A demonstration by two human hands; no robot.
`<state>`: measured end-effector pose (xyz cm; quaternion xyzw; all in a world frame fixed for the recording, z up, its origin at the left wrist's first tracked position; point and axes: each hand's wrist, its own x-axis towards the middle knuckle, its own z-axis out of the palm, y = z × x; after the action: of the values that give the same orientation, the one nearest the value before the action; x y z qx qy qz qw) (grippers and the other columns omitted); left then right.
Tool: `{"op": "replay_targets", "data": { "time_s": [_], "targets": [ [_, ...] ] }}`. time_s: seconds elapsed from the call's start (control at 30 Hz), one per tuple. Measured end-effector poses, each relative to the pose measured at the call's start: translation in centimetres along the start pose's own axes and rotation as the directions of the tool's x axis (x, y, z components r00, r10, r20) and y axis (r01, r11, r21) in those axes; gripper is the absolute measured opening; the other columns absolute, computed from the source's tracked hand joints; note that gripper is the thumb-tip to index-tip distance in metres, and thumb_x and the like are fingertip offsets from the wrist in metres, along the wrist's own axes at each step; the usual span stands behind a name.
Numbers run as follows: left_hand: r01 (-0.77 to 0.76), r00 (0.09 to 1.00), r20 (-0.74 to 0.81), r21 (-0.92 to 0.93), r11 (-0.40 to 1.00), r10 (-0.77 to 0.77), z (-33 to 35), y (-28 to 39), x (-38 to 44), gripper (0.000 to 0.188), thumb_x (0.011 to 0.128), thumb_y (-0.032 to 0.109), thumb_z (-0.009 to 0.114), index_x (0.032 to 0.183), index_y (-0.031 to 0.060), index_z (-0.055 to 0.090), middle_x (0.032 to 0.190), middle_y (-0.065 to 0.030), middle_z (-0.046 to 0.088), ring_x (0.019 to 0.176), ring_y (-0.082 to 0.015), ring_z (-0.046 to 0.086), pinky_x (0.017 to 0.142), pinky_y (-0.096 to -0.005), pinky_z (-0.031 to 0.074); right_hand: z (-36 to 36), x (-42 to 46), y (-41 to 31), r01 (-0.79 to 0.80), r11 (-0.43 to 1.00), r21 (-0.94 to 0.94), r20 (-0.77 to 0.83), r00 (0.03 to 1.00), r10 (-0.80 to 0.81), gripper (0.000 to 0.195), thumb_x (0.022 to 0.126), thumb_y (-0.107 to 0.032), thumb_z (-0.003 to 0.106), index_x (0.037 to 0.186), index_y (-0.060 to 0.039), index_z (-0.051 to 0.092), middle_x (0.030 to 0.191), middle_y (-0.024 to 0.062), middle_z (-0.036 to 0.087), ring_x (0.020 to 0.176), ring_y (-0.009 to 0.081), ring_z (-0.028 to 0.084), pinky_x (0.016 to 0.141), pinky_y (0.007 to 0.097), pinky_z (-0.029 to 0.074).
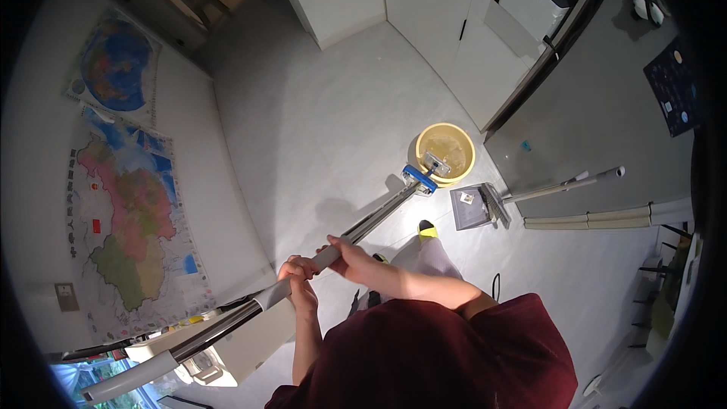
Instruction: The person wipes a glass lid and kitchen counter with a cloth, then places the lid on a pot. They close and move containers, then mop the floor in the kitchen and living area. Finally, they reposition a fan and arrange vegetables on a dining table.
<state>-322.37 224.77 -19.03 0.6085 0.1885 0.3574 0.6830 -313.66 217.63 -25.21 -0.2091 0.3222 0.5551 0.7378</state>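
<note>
A long mop with a metal pole (377, 218) and grey grip sleeves runs diagonally from the lower left towards the centre right. My left hand (299, 275) is closed around the grey sleeve. Farther down the pole, my right hand (341, 255) grips it too. The mop's blue and metal head mechanism (420, 179) lies over the near rim of a yellow bucket (470, 153). The end of the head reaches into the cloudy water inside the bucket; whether it touches the water I cannot tell.
Right of my foot lie a grey dustpan (463, 217) and a broom (497, 205), its handle slanting right. White cabinets (434, 28) stand beyond the bucket. Wall maps (133, 199) hang on the left, above a white cabinet (255, 346). Behind the broom is a grey panel (573, 125).
</note>
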Motion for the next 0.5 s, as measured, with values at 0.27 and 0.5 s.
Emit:
{"op": "replay_targets", "data": {
  "time_s": [0.27,0.5],
  "targets": [
    [-0.078,0.995,-0.067,-0.042,0.996,0.075,-8.7,3.3,-1.5,0.022,0.079,0.023,0.046,0.063,0.0113,0.036,0.051,-0.0009,0.036,0.053,-0.0162,0.043,0.092,-0.0359,0.029,2.4,-0.6,8.5,-0.081,0.996,-0.032,0.219,0.972,0.086,0.024,0.089,-0.022,0.053,0.101,-0.0047,0.042,0.098,0.0081,0.052,0.098,0.0204,0.053,0.093,0.0358,0.043],
    [-0.115,0.979,-0.184,-0.140,0.983,0.088,-11.9,5.2,-1.7,0.026,0.080,0.023,0.043,0.059,0.0136,0.031,0.048,0.0015,0.029,0.049,-0.0135,0.034,0.085,-0.0357,0.032,4.4,0.0,11.8,-0.121,0.978,-0.169,0.204,0.967,0.155,0.026,0.088,-0.027,0.055,0.102,-0.0070,0.044,0.101,0.0071,0.052,0.099,0.0183,0.053,0.094,0.0348,0.042]
  ]
}}
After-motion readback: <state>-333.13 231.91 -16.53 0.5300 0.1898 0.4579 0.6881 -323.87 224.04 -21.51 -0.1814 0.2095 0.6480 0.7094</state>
